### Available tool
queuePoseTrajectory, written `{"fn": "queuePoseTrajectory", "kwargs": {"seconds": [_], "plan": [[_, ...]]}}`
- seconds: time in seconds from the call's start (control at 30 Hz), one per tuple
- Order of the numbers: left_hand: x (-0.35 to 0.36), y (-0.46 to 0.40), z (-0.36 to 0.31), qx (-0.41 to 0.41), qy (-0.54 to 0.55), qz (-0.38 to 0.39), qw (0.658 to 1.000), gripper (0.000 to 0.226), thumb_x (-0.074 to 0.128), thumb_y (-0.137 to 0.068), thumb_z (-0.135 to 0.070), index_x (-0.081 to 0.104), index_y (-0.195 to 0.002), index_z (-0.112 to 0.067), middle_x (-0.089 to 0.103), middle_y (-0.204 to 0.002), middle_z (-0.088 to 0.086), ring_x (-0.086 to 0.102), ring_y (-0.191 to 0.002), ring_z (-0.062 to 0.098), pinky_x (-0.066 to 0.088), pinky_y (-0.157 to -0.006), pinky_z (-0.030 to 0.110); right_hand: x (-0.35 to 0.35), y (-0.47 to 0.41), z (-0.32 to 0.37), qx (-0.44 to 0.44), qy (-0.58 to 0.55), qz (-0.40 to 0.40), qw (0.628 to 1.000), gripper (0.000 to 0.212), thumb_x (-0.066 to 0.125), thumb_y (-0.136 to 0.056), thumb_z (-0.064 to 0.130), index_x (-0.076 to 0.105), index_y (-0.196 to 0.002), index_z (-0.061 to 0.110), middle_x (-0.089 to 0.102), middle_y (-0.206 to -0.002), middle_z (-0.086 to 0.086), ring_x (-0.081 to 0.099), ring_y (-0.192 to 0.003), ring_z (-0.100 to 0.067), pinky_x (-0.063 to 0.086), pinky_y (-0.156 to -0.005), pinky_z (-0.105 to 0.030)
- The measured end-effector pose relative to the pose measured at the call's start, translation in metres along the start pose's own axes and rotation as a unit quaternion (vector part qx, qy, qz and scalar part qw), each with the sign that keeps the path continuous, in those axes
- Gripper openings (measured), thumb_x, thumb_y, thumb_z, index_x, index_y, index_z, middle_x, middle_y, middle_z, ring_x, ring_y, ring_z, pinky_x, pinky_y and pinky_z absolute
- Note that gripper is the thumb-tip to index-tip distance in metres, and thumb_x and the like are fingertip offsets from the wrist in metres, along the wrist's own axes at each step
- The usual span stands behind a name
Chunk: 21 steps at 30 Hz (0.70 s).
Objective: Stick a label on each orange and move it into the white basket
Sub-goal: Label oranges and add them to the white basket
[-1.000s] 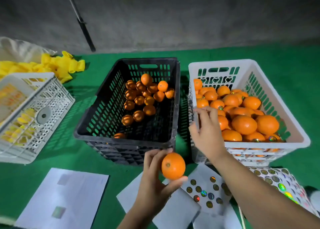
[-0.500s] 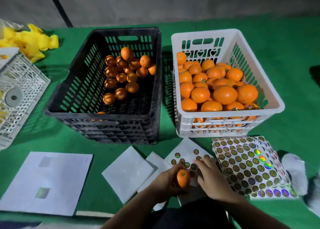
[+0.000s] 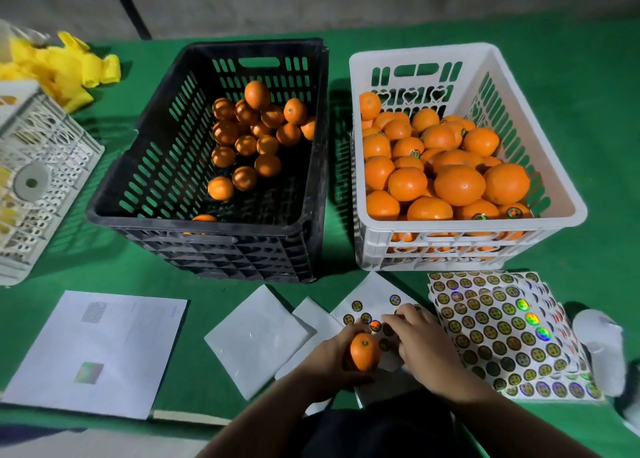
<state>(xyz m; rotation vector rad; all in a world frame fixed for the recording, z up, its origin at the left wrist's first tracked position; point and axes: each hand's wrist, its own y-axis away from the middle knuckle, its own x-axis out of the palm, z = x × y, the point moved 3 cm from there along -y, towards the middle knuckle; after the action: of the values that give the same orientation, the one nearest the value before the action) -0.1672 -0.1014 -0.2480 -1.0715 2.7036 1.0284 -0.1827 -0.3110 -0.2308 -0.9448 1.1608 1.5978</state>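
Observation:
My left hand (image 3: 327, 359) grips one orange (image 3: 363, 352) just above the table's near edge. Beside it, my right hand (image 3: 424, 345) rests its bent fingertips on a small label sheet (image 3: 375, 293) with a few round shiny labels left; whether it pinches a label is hidden. The white basket (image 3: 415, 52) at the right is heaped with oranges (image 3: 459, 184), some showing labels. The black basket (image 3: 138, 220) in the middle holds several oranges (image 3: 256, 94) towards its far side.
A fuller label sheet (image 3: 502, 326) lies right of my hands, in front of the white basket. Blank white sheets (image 3: 256, 333) and a larger paper (image 3: 100, 350) lie at the near left. A white crate (image 3: 41, 167) and yellow material (image 3: 65, 66) are far left.
My right hand came back from the white basket down to the small label sheet. My left hand lowered the orange beside it. The view tilted downward.

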Motion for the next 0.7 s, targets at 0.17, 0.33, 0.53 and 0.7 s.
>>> {"fn": "queuePoseTrajectory", "kwargs": {"seconds": [0.17, 0.33, 0.53, 0.7], "plan": [[0.002, -0.001, 0.004, -0.011, 0.019, -0.003, 1.000, 0.079, 0.086, -0.083, -0.038, 0.035, -0.139, -0.060, 0.051, -0.137, -0.004, 0.062, -0.111, 0.016, 0.064, -0.077, 0.025, -0.002, 0.001, -0.001, -0.032, 0.024, 0.009, 0.999, 0.046, 0.072, -0.086, 0.014, 0.063, -0.128, 0.029, 0.053, -0.127, 0.006, 0.052, -0.119, -0.022, 0.047, -0.101, -0.032], [0.001, -0.002, 0.006, -0.018, 0.024, -0.003, 1.000, 0.079, 0.087, -0.081, -0.044, 0.031, -0.129, -0.074, 0.053, -0.134, -0.005, 0.063, -0.109, 0.014, 0.064, -0.078, 0.025, -0.013, -0.025, -0.004, -0.001, -0.072, 0.024, 0.997, 0.037, 0.063, -0.099, 0.033, 0.055, -0.134, 0.026, 0.050, -0.131, 0.007, 0.060, -0.112, -0.015, 0.049, -0.085, -0.026], [0.002, -0.003, 0.008, -0.024, 0.031, -0.007, 0.999, 0.080, 0.086, -0.080, -0.048, 0.026, -0.121, -0.081, 0.053, -0.131, -0.008, 0.063, -0.101, 0.009, 0.060, -0.071, 0.017, -0.020, -0.053, -0.012, 0.053, -0.010, 0.017, 0.998, 0.028, 0.057, -0.104, 0.027, 0.058, -0.129, 0.014, 0.045, -0.125, -0.003, 0.064, -0.096, -0.024, 0.050, -0.072, -0.036], [0.003, -0.005, 0.010, -0.023, 0.033, -0.008, 0.999, 0.079, 0.087, -0.080, -0.046, 0.033, -0.132, -0.070, 0.052, -0.135, -0.006, 0.063, -0.107, 0.014, 0.064, -0.077, 0.026, -0.020, -0.051, -0.014, 0.015, 0.020, -0.013, 1.000, 0.008, 0.063, -0.100, 0.013, 0.067, -0.106, 0.011, 0.055, -0.114, -0.004, 0.065, -0.090, -0.023, 0.050, -0.069, -0.031]]}}
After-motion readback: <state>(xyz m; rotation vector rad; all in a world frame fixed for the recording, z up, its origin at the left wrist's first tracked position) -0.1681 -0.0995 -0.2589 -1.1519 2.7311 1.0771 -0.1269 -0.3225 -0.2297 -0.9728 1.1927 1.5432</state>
